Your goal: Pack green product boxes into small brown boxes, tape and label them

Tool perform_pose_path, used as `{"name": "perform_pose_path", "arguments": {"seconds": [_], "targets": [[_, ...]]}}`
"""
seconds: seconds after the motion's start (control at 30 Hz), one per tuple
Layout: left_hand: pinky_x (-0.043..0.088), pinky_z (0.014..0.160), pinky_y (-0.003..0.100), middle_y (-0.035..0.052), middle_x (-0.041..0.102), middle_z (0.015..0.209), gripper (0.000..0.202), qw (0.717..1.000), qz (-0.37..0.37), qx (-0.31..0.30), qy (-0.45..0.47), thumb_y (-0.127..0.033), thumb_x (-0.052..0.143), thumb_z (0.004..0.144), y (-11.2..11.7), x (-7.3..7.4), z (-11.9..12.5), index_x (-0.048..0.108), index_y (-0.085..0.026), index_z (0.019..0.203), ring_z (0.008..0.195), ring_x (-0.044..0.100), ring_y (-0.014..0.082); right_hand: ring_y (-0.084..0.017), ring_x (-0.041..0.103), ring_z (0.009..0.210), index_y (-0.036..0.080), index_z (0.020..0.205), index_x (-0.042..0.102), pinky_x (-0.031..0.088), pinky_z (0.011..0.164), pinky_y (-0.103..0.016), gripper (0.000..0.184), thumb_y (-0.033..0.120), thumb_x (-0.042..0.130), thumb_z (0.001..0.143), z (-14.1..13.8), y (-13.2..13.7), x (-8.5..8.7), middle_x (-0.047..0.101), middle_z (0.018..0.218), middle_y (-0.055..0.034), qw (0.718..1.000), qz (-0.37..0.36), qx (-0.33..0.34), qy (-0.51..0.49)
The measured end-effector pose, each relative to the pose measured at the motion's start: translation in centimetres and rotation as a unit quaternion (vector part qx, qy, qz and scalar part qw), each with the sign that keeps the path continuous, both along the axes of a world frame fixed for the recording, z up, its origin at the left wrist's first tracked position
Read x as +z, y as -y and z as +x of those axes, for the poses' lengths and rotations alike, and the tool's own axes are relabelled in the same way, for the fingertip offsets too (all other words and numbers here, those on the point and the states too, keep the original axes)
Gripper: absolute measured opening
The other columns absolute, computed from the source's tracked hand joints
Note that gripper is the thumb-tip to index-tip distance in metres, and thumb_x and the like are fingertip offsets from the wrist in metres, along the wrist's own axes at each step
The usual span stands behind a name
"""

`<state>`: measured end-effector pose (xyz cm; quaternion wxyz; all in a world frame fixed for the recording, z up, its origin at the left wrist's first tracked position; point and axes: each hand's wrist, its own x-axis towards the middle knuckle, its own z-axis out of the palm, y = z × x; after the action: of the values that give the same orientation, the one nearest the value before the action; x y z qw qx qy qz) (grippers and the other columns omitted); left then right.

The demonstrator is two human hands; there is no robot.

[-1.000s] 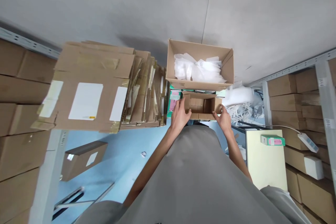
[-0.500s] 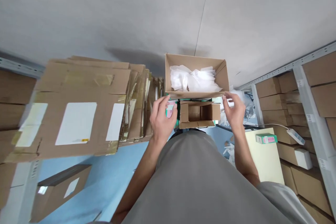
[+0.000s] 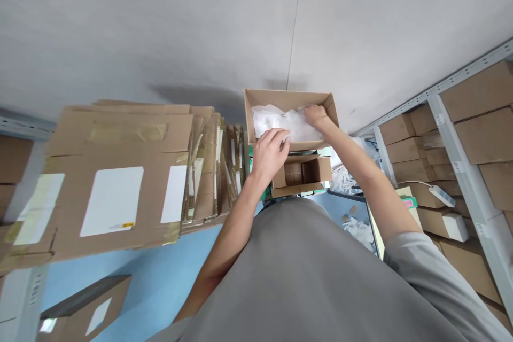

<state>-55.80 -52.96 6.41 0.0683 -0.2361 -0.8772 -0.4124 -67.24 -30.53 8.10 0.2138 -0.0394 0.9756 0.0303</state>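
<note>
A large open cardboard box (image 3: 254, 100) against the wall holds white crumpled packing material (image 3: 276, 118). My right hand (image 3: 316, 115) reaches into it and closes on the white material near the box's right side. My left hand (image 3: 269, 153) rests on the box's near rim with its fingers curled over the edge, touching the white material. Just below stands a small open cardboard box (image 3: 301, 173), empty inside, with its flaps spread.
A thick stack of flattened cartons (image 3: 132, 171) stands at the left. Metal shelving with brown cartons (image 3: 473, 133) lines the right. A pale table (image 3: 374, 230) and white scraps (image 3: 356, 227) lie beside me on the blue floor (image 3: 152, 272).
Both hands left the small box and rose to the large box. The right hand went into the white packing material; the left hand came onto the rim.
</note>
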Motion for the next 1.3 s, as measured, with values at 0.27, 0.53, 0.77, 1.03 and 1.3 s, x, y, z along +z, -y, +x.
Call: {"name": "perform_pose_path", "arguments": {"seconds": [0.27, 0.53, 0.77, 1.03, 1.3], "targets": [[0.058, 0.12, 0.046, 0.012, 0.079, 0.136, 0.033, 1.0, -0.005, 0.007, 0.014, -0.028, 0.053, 0.115, 0.2, -0.1, 0.2, 0.078, -0.023, 0.134, 0.13, 0.075, 0.0301, -0.041, 0.077, 0.132, 0.003, 0.132, 0.081, 0.059, 0.111, -0.046, 0.035, 0.011, 0.063, 0.104, 2.2, -0.7, 2.9, 0.081, 0.133, -0.0317, 0.996, 0.029, -0.051, -0.068], [0.065, 0.117, 0.046, 0.0166, 0.048, 0.181, 0.081, 0.995, 0.099, 0.017, 0.028, -0.051, 0.068, 0.111, -1.0, 3.4, 1.1, 0.032, -0.032, 0.181, 0.162, 0.058, 0.035, -0.027, 0.074, 0.105, 0.022, 0.108, 0.077, 0.06, 0.093, -0.037, 0.017, 0.029, 0.061, 0.106, 13.2, -0.8, 10.4, 0.077, 0.121, -0.0107, 0.954, -0.224, 0.006, -0.2], [0.071, 0.105, 0.041, 0.0132, 0.081, 0.143, 0.058, 0.948, 0.186, -0.131, 0.223, -0.055, 0.07, 0.109, -0.7, 2.1, 5.6, 0.064, -0.024, 0.158, 0.125, 0.083, 0.0303, -0.019, 0.075, 0.081, 0.026, 0.095, 0.068, 0.062, 0.081, -0.031, 0.014, 0.037, 0.065, 0.102, 22.8, -0.8, 6.9, 0.079, 0.093, -0.0008, 0.878, -0.45, -0.094, -0.135], [0.069, 0.107, 0.046, 0.0124, 0.088, 0.131, 0.034, 0.945, -0.052, -0.097, 0.309, -0.019, 0.071, 0.103, -2.3, -7.5, 7.5, 0.079, -0.022, 0.136, 0.115, 0.087, 0.0326, -0.026, 0.084, 0.098, 0.024, 0.113, 0.077, 0.06, 0.089, -0.033, 0.011, 0.025, 0.069, 0.105, 24.2, -1.3, -3.7, 0.089, 0.108, -0.006, 0.939, -0.27, -0.214, -0.011], [0.069, 0.101, 0.043, 0.0081, 0.087, 0.133, 0.031, 0.969, -0.078, -0.053, 0.228, -0.024, 0.069, 0.106, -1.5, -3.5, 7.9, 0.082, -0.025, 0.134, 0.105, 0.087, 0.0298, -0.026, 0.083, 0.101, 0.025, 0.124, 0.081, 0.063, 0.098, -0.036, 0.027, 0.035, 0.058, 0.115, 21.2, -2.5, 3.5, 0.087, 0.119, -0.0075, 0.932, -0.294, -0.121, -0.172]]}}
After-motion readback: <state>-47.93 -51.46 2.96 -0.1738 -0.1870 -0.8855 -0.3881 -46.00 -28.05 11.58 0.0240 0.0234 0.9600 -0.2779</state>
